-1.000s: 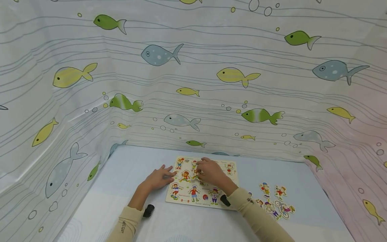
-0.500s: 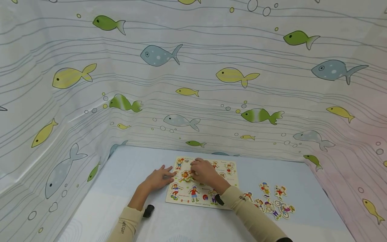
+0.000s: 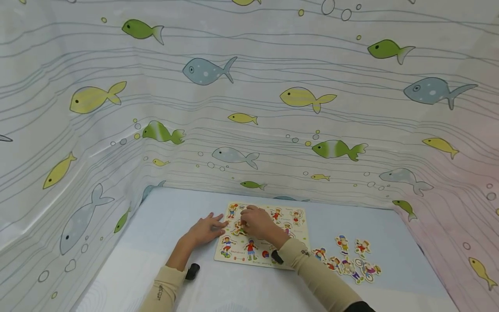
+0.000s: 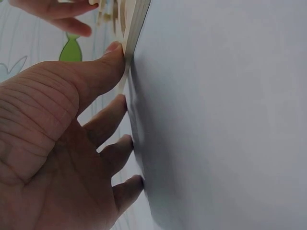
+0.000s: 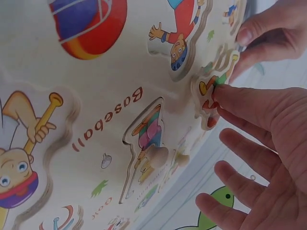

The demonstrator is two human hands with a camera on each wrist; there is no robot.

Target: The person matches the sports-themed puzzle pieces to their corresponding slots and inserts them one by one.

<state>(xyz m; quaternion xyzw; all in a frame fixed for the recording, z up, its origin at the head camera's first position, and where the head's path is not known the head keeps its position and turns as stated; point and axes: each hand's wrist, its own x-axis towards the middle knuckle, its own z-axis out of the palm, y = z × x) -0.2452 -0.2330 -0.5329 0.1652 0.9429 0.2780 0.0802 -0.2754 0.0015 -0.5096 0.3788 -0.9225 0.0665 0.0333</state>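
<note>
A wooden peg puzzle board [image 3: 243,262] with cartoon sports figures lies on the table. My left hand [image 3: 205,229] is at the board's left edge, fingers spread; in the left wrist view its thumb [image 4: 108,69] touches the edge and the other fingertips rest on the table. My right hand [image 3: 260,223] is over the left-middle of the board. In the right wrist view its thumb and forefinger pinch a puzzle piece [image 5: 207,103] with green and red colouring. Whether that piece sits in a recess is unclear. A knobbed piece [image 5: 149,132] sits nearby in the board.
Several loose figure pieces [image 3: 362,247] lie on the table right of the board, some overlapping. A fish-patterned sheet [image 3: 269,134] stands as walls behind and at the sides. Black wrist straps [image 3: 192,271] show at the sleeves.
My right hand has moved left across the board, uncovering figures on its right half. One more loose piece beside my right sleeve is now visible. My left hand has stayed put.
</note>
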